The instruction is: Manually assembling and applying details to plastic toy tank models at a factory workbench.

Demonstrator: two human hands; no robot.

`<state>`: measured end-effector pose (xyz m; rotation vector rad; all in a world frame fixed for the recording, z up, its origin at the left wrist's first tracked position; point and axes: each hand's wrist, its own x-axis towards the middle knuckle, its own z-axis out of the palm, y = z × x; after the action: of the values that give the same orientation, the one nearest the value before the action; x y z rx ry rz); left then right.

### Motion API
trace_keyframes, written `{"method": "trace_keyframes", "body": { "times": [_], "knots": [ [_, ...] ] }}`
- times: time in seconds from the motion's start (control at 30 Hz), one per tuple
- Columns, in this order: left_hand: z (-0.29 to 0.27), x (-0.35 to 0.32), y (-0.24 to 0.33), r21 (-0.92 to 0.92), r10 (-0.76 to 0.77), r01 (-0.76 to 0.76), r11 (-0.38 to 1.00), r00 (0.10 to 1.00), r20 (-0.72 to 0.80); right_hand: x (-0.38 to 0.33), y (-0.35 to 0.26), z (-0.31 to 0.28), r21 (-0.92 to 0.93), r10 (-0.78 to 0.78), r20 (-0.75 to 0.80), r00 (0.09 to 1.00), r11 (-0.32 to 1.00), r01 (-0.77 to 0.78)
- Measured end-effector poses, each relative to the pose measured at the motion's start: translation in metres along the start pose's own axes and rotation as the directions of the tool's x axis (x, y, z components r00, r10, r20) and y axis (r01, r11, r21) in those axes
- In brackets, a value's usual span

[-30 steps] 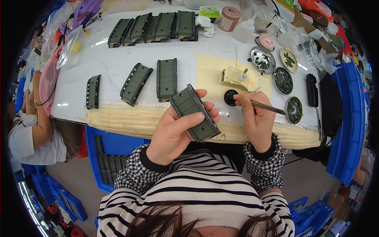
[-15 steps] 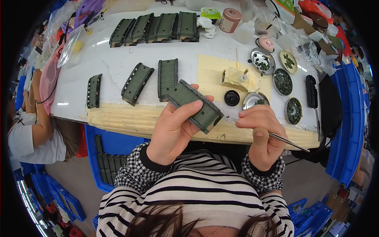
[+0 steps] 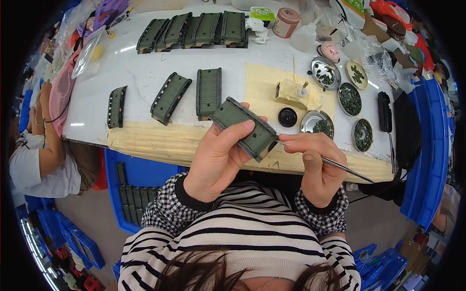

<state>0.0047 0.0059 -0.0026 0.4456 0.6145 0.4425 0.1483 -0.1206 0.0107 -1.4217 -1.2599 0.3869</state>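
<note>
L hand point(image 3: 213, 154): fingers closed on curved dk-green panel point(image 3: 246, 130), thumb across its face, other fingers behind. Panel is tilted over nr. edge of worktop point(image 3: 145, 60), approx. mid-length, R end lower; grey braided trim on long edges.

R hand point(image 3: 320, 162): fingers drawn in narrow round slim metal tool point(image 3: 347, 169), shank sloping to lower R, tip at panel's R end. Actual contact: cannot tell at this size.

Worktop, R half: round black pot point(image 3: 287, 117) & metal dish point(image 3: 310, 120) w/ dk-green bits, side by side twd. nr. edge; wrapped block point(image 3: 290, 97) just beyond, on cream sheet point(image 3: 257, 77). Four more dishes point(image 3: 351, 69) twd. R edge; black case point(image 3: 384, 110) farther R.

Worktop, L half: 3 sim. panels point(image 3: 171, 98), spaced apart, twd. nr. edge; row of panels point(image 3: 204, 29) nr. far edge.

Blue bin point(image 3: 148, 169) w/ dk. pcs. point(image 3: 133, 195): below nr. edge, L side.
</note>
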Motion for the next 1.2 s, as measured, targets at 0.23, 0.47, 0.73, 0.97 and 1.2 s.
{"method": "trace_keyframes", "body": {
  "times": [0.23,0.47,0.73,0.97,1.2],
  "knots": [
    [-0.002,0.001,-0.001,-0.002,-0.012,0.012,1.0,1.0,-0.003,-0.001,0.003,0.002,-0.01,0.007,-0.006,1.0,1.0,-0.007],
    [-0.001,0.001,-0.005,-0.042,0.004,-0.004,0.999,1.0,-0.014,-0.001,-0.002,0.007,-0.069,-0.029,-0.032,0.999,0.997,0.026],
    [-0.001,-0.001,-0.006,-0.074,0.007,-0.007,0.997,1.0,-0.001,-0.004,0.0,0.009,-0.125,-0.086,-0.024,0.996,0.989,0.082],
    [-0.002,-0.002,-0.006,-0.051,-0.001,0.003,0.999,0.999,0.046,-0.007,-0.001,0.009,-0.141,-0.139,-0.02,0.99,0.981,0.135],
    [0.001,-0.005,-0.006,-0.085,-0.003,0.01,0.996,0.997,0.073,-0.012,-0.004,0.003,-0.151,-0.162,0.028,0.986,0.975,0.164]
  ]
}}
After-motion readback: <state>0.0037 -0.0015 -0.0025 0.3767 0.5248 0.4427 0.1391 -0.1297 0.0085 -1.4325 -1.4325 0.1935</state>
